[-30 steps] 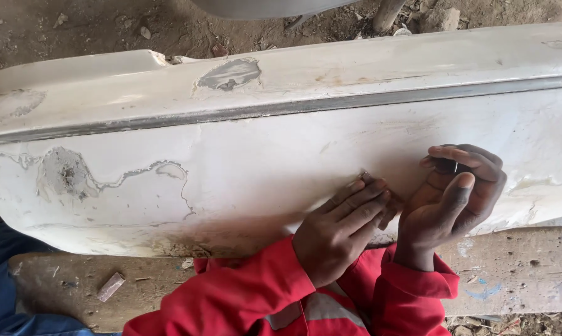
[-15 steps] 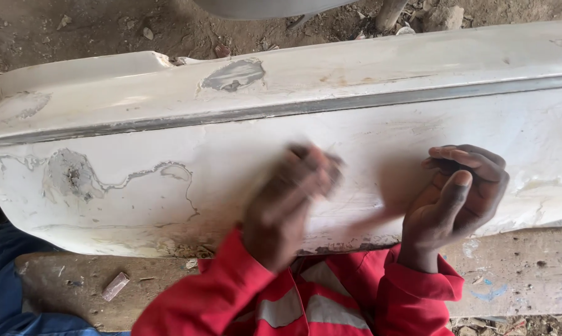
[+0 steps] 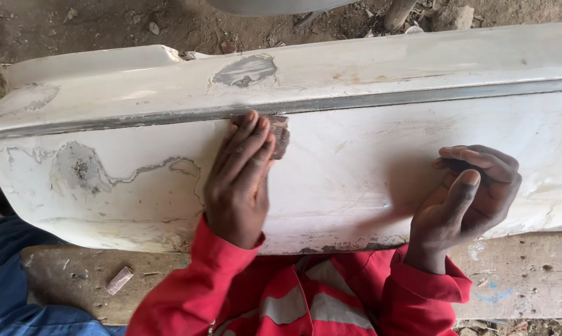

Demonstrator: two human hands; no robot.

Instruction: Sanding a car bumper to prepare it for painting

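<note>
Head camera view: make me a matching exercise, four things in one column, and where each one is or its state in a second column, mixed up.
Things:
1. left hand
2. right hand
3. brown sanding pad
4. small wooden block

Places or states:
A. lying on the ground below the panel
B. fingers curled, resting on the right part of the white panel
C. flat, pressing on the pad
D. under fingertips, just below the grey trim strip

Pairs: 1-C, 2-B, 3-D, 4-A

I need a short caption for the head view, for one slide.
Left hand presses brown sandpaper on a white car bumper; right hand rests beside.
</note>
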